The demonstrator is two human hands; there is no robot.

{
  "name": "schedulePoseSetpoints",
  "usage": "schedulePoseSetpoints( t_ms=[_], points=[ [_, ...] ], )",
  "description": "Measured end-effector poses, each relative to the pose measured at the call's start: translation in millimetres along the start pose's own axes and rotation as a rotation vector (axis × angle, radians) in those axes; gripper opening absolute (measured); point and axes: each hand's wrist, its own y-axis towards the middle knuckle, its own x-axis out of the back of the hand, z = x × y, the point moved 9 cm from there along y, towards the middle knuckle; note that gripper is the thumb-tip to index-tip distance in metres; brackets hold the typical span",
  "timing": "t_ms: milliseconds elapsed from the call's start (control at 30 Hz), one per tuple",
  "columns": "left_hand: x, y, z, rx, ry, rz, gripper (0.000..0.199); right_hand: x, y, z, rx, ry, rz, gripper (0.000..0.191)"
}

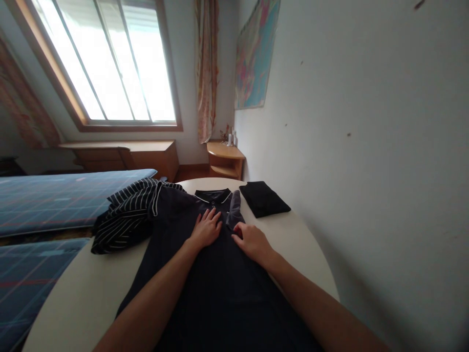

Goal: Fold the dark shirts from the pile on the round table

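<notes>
A dark polo shirt lies spread over the round table, its collar with white trim pointing away from me. My left hand rests flat on the chest just below the buttons, fingers stretched out. At the right side of the shirt, my right hand pinches the edge of a part folded inward, which shows a greyer underside. The shirt's left-hand sleeve stays spread out beside a striped garment. The hem is out of view below.
A crumpled black-and-white striped garment lies at the table's left. A folded black cloth sits at the back right of the white table. The wall stands close on the right; blue plaid mattresses are at the left.
</notes>
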Motion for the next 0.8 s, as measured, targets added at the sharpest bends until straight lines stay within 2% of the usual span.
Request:
schedulePoseSetpoints(
  t_ms=[133,233,300,400,467,633,800],
  points=[
    [0.7,8.3,-1.0,0.000,-0.010,-0.005,0.045,7.6,3.2,1.0,-0.026,0.043,-0.004,0.023],
    [15.3,5.9,-5.1,-0.039,-0.070,-0.112,0.042,7.1,0.6,-0.6,0.000,0.045,0.045,0.031],
    [26.7,-1.0,-17.8,-0.172,-0.114,-0.169,0.043,6.2,-4.2,-7.7,-0.012,-0.010,0.099,0.031],
    [37.0,-15.2,-40.3,-0.391,-0.133,-0.176,0.049,5.4,-14.0,-15.7,0.023,-0.094,0.218,0.031],
    [39.2,-20.3,-47.5,-0.436,-0.118,-0.170,0.044,6.5,-21.5,-16.5,0.079,-0.108,0.306,0.029],
    [36.5,-15.1,-47.3,-0.384,-0.148,-0.168,0.033,13.2,-36.8,-9.7,0.156,0.023,0.449,0.021],
    [45.9,-1.3,-33.1,-0.291,-0.276,-0.165,0.038,11.2,-43.1,9.3,0.194,0.441,0.522,0.030]
  ],
)
